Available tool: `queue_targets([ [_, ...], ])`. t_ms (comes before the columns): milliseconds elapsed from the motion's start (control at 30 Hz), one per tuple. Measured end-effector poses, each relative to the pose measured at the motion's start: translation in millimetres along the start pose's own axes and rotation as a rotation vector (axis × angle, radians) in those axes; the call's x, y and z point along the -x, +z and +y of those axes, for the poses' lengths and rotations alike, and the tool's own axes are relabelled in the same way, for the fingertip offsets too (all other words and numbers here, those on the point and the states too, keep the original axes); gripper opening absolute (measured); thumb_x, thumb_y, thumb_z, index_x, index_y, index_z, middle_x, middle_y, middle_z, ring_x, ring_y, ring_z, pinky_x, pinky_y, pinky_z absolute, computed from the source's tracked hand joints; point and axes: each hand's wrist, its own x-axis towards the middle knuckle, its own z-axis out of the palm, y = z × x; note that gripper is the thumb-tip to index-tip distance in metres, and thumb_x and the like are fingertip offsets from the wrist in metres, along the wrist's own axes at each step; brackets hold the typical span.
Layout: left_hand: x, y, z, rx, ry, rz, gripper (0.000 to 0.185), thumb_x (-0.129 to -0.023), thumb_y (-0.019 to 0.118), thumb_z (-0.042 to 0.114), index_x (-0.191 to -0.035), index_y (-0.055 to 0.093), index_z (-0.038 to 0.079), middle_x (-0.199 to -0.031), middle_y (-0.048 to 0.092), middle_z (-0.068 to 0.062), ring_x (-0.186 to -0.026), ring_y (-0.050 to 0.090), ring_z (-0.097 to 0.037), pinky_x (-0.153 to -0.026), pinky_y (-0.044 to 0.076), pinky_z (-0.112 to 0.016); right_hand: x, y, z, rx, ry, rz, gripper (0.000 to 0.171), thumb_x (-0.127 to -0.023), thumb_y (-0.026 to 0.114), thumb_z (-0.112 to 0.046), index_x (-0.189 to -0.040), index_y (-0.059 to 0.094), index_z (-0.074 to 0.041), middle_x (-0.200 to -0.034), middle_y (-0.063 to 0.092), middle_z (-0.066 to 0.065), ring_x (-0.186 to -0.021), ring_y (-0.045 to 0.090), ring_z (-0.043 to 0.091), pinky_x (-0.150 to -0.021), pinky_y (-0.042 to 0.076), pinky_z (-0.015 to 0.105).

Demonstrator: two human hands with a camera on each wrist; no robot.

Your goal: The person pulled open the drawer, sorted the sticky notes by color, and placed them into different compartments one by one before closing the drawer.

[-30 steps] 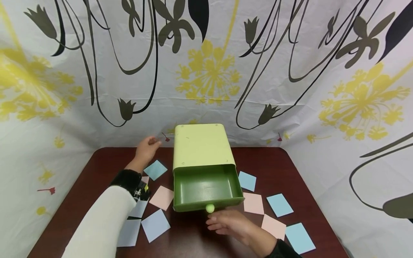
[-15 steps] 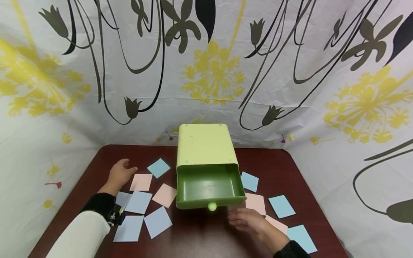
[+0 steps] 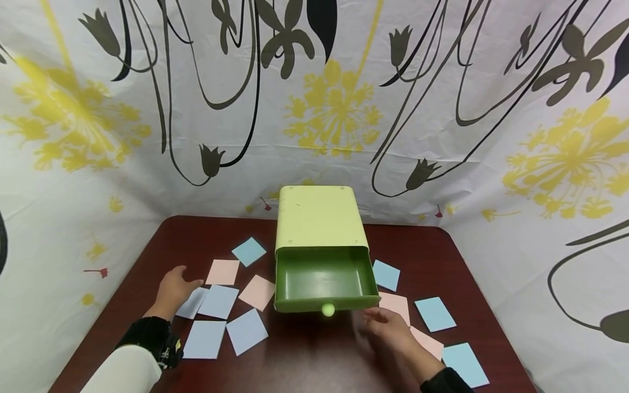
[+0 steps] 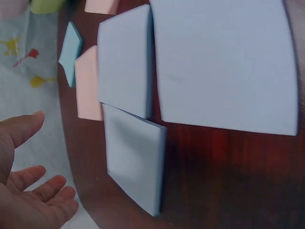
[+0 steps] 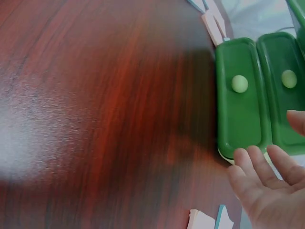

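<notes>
Lying beside left hand (image 3: 173, 292), thumb apart from fingers: pale-blue tile (image 3: 193, 303). Near right hand (image 3: 386, 328), likewise parted: projecting drawer (image 3: 302, 304); careless sweep might jar it.

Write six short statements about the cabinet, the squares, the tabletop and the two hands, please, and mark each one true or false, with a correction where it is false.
1. The green drawer of the pale yellow cabinet is pulled out. True.
2. The left hand and the right hand hold nothing. True.
3. The right hand grips the drawer's handle. False: its fingers are apart from the light green knob.
4. Three light blue squares lie right of the cabinet. True.
5. All squares left of the cabinet are pink. False: two pink squares lie there among lavender-blue squares and others.
6. The tabletop is white. False: the tabletop is dark reddish brown.
</notes>
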Motion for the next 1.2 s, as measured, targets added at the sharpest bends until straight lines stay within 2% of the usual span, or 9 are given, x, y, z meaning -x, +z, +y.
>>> queue_targets([
  [100,3.3,0.8,-5.7,-0.032,-0.028,0.027,0.068,-0.089,0.066,0.014,-0.132,0.032,-0.026,-0.133,0.035,-0.046,-0.122,0.037,-0.059,-0.098,0.038,-0.064,1.7,4.1,1.8,0.033,-0.067,0.026,0.039,-0.084,0.069,-0.008,-0.119,0.061,0.010,-0.112,0.067,0.021,-0.103,0.065,0.031,-0.079,0.055,0.033],
  [200,5.2,2.2,-11.7,-0.063,-0.074,0.036,0.072,-0.086,0.069,0.016,-0.131,0.032,-0.026,-0.130,0.037,-0.047,-0.120,0.039,-0.059,-0.098,0.039,-0.063,5.6,7.6,3.1,0.020,-0.107,0.008,0.043,-0.083,0.069,-0.004,-0.121,0.058,0.012,-0.114,0.065,0.025,-0.104,0.064,0.036,-0.079,0.056,0.035],
  [300,5.5,3.8,-18.6,-0.086,-0.116,0.034,0.075,-0.084,0.071,0.019,-0.129,0.033,-0.027,-0.127,0.039,-0.047,-0.118,0.040,-0.059,-0.098,0.040,-0.063,9.0,10.8,3.3,0.058,-0.139,-0.016,0.046,-0.083,0.071,-0.008,-0.123,0.057,0.011,-0.117,0.063,0.026,-0.104,0.063,0.038,-0.078,0.057,0.038],
  [467,5.6,4.8,-27.3,-0.127,-0.137,0.028,0.075,-0.082,0.073,0.025,-0.120,0.036,-0.028,-0.116,0.045,-0.047,-0.109,0.045,-0.059,-0.094,0.042,-0.064,12.6,19.5,2.3,0.228,-0.231,-0.027,0.046,-0.083,0.075,-0.018,-0.121,0.061,0.005,-0.119,0.063,0.021,-0.107,0.062,0.037,-0.082,0.055,0.044],
  [633,3.5,8.7,-31.1,-0.166,-0.164,0.024,0.078,-0.080,0.075,0.030,-0.116,0.037,-0.028,-0.111,0.045,-0.046,-0.107,0.042,-0.058,-0.095,0.039,-0.064,12.0,27.9,-1.5,0.387,-0.356,-0.074,0.047,-0.082,0.076,-0.023,-0.121,0.063,-0.001,-0.123,0.060,0.018,-0.111,0.059,0.036,-0.084,0.053,0.047],
  [833,-2.3,13.5,-35.8,-0.167,-0.193,0.002,0.081,-0.076,0.079,0.035,-0.112,0.041,-0.027,-0.107,0.046,-0.044,-0.104,0.042,-0.054,-0.090,0.039,-0.062,9.4,37.8,-9.0,0.505,-0.493,-0.160,0.050,-0.083,0.076,-0.022,-0.126,0.061,0.000,-0.125,0.062,0.015,-0.115,0.058,0.033,-0.087,0.053,0.044],
  [967,-6.6,18.8,-40.4,-0.149,-0.239,-0.004,0.082,-0.072,0.082,0.036,-0.112,0.045,-0.025,-0.106,0.047,-0.042,-0.100,0.044,-0.050,-0.086,0.044,-0.060,10.8,46.2,-17.0,0.646,-0.574,-0.161,0.050,-0.083,0.075,-0.025,-0.127,0.061,-0.004,-0.126,0.062,0.011,-0.113,0.060,0.028,-0.087,0.053,0.039],
  [1200,-2.1,17.8,-34.8,-0.169,-0.239,-0.044,0.083,-0.075,0.079,0.036,-0.112,0.041,-0.028,-0.108,0.041,-0.045,-0.101,0.041,-0.051,-0.084,0.045,-0.059,11.6,60.3,-29.8,0.785,-0.655,-0.179,0.049,-0.084,0.074,-0.028,-0.127,0.062,-0.008,-0.126,0.061,0.008,-0.114,0.059,0.025,-0.088,0.052,0.035],
])
